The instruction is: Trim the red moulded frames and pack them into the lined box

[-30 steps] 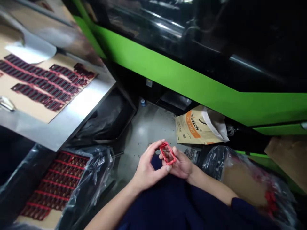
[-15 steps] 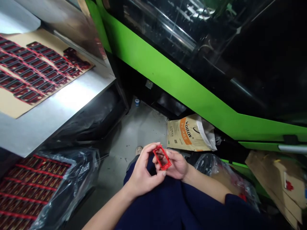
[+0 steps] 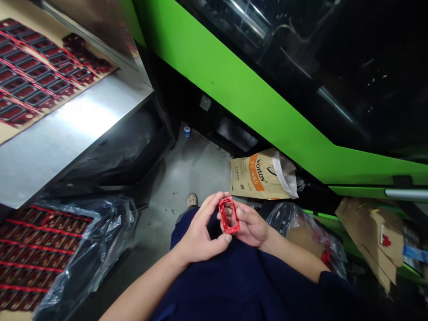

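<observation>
A small red rectangular plastic frame [image 3: 232,229] stands upright between my two hands, in front of the dark blue clothing at my waist. My right hand [image 3: 252,226] is closed on its right side, thumb along the edge and fingers curled behind. From the other side my left hand [image 3: 203,232] curves around the frame, its fingertips at the top end. The left thumb lies just below the bottom end. Some of the fingers behind the frame are hidden.
At left a metal table [image 3: 83,116] bears rows of dark red-edged frames [image 3: 36,71]. Below it, a plastic-lined box [image 3: 110,236] holds stacked red parts. A green machine [image 3: 234,76] stands ahead. A paper sack [image 3: 261,176] lies on the floor; cardboard [image 3: 371,240] is at right.
The red frame has turned in my hands and shows its opening more squarely. My left thumb has come away from its lower corner. The whole view has shifted slightly.
</observation>
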The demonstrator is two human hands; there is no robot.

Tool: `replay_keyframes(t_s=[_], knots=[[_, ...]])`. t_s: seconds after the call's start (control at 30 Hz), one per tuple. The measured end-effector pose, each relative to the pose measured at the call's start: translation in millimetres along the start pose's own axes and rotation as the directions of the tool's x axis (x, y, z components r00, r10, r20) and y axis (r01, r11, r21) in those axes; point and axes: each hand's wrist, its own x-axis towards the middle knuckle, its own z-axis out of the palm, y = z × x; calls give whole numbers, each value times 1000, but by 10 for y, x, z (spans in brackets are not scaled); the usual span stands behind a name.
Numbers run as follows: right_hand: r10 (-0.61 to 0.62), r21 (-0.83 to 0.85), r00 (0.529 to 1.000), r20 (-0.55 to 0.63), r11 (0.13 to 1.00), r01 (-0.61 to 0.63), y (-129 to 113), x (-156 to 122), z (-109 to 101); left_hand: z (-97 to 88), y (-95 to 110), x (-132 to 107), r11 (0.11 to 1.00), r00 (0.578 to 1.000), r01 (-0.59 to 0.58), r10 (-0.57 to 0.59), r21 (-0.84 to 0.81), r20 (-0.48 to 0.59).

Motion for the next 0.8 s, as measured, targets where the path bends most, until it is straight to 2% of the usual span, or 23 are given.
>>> replay_keyframes(t_s=[0.27,0.8], knots=[[-8,30,1000,-15,1000,9,131,-42,64,2,-38,-155,999,999,50,-50,-17,13],[-65,-18,992,-106,998,63,305,-193,21,42,-78,-197,998,996,-7,1,65,87]])
